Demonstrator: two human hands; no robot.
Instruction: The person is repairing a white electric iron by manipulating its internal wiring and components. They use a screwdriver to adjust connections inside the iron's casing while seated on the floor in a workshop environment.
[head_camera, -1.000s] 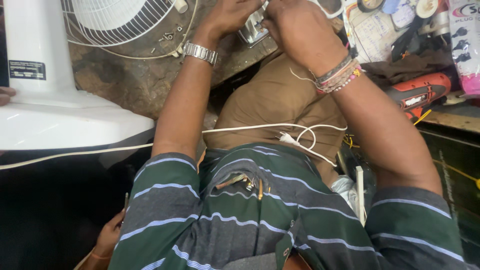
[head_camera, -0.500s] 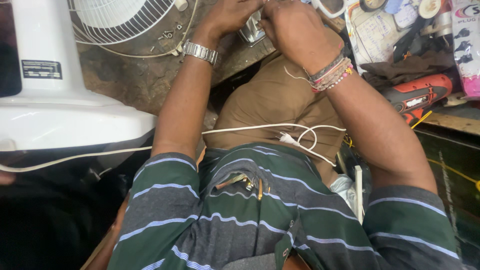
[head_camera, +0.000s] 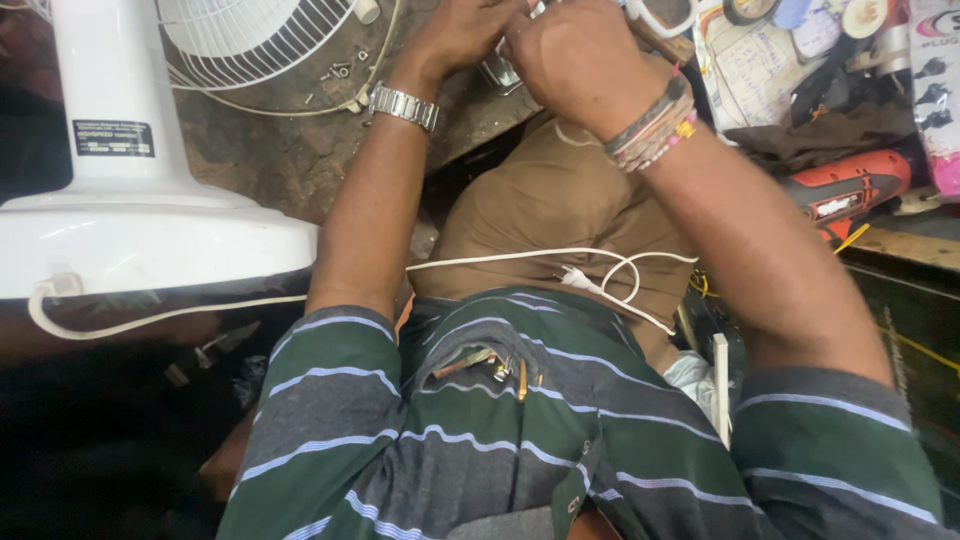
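Repair workshop, cluttered worn bench (head_camera: 300, 160), dismantled white fan (head_camera: 150, 200), loose screws (head_camera: 340, 70), red power drill (head_camera: 845, 190), tape rolls (head_camera: 745, 10), stray cord (head_camera: 520, 260)

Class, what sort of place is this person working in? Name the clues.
Probably a small appliance repair workshop: a white pedestal fan lies by a detached fan grille with loose screws, and an orange power drill sits nearby.

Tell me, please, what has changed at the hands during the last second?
Very little. Both hands stay pressed together on the small metal part at the bench edge; the right hand has shifted slightly toward the left hand. Nothing was taken or let go. The white fan, its white cord across the lap and the orange power tool lie as before.
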